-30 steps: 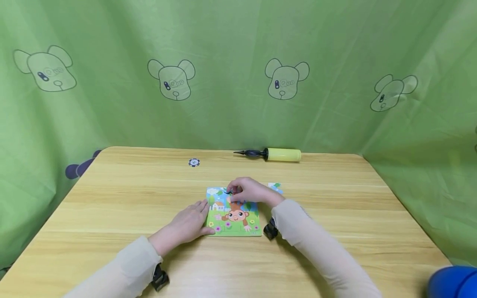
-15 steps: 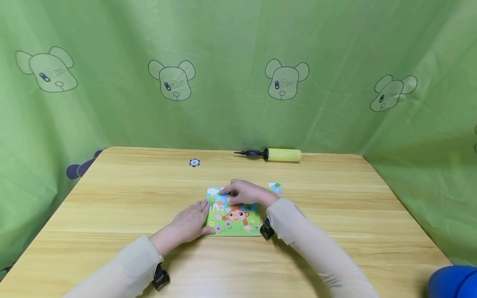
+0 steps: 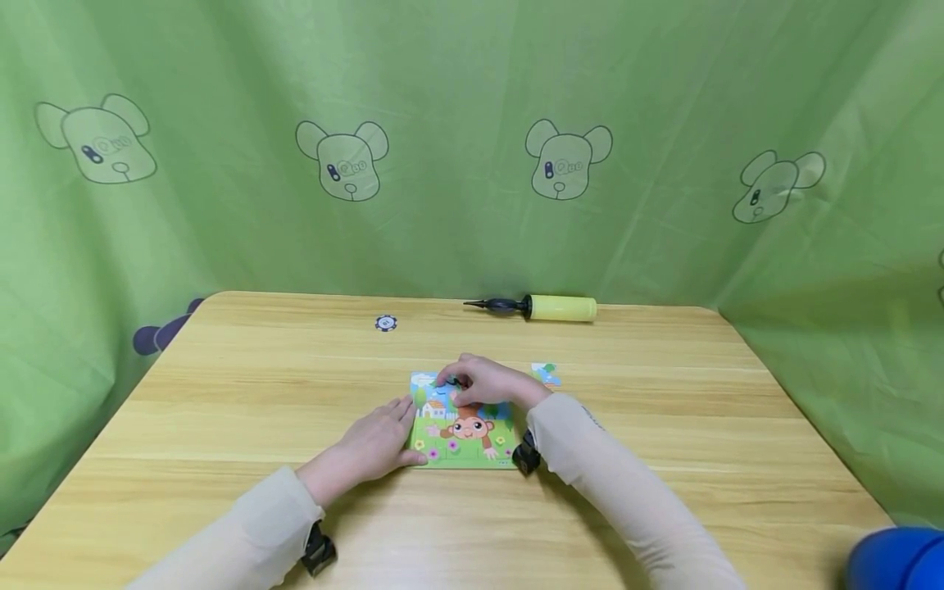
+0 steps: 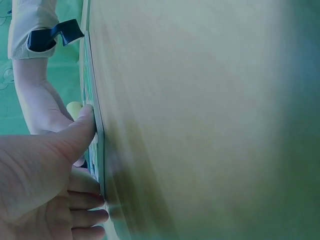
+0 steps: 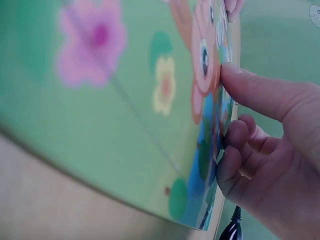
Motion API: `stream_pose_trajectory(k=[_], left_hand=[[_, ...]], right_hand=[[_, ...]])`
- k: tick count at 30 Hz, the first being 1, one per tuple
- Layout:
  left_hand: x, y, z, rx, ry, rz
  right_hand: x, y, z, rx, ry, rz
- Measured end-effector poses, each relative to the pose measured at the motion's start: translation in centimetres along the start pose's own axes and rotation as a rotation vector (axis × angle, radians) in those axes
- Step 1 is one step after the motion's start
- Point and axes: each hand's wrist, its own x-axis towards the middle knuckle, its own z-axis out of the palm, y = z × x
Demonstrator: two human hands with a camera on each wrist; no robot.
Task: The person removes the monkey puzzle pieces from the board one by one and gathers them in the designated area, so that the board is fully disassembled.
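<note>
A jigsaw puzzle (image 3: 466,449) with a monkey, a house and flowers lies flat on the table. My left hand (image 3: 374,438) rests along its left edge, fingers straight, thumb on the near left corner. In the left wrist view the left thumb (image 4: 82,127) lies over the puzzle's edge. My right hand (image 3: 487,381) is bent over the puzzle's upper part, thumb and index finger pinching a blue puzzle piece (image 3: 442,393) between them. The right wrist view shows the right thumb (image 5: 250,87) and curled fingertips at the picture's surface. The hand hides the area beneath it.
A loose puzzle piece (image 3: 546,374) lies just right of the puzzle. Farther back are a round chip (image 3: 386,323) and a yellow hand pump (image 3: 563,308). A blue object (image 3: 896,559) stands at the near right corner. A green curtain (image 3: 457,229) hangs behind the table.
My right hand has moved slightly left and lower over the puzzle's top, baring more of the loose piece at right; in the last half second it barely moves. My left hand stays put.
</note>
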Motion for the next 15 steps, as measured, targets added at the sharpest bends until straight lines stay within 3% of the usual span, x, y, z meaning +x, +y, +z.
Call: stream_pose_trajectory(k=[10, 15], left_hand=[[0.07, -0.03, 0.13, -0.008, 0.003, 0.003], [0.09, -0.06, 0.18, -0.009, 0.006, 0.002]], right_hand=[[-0.19, 0.18, -0.13, 0.072, 0.029, 0.033], [-0.11, 0.64, -0.05, 0.079, 0.051, 0.01]])
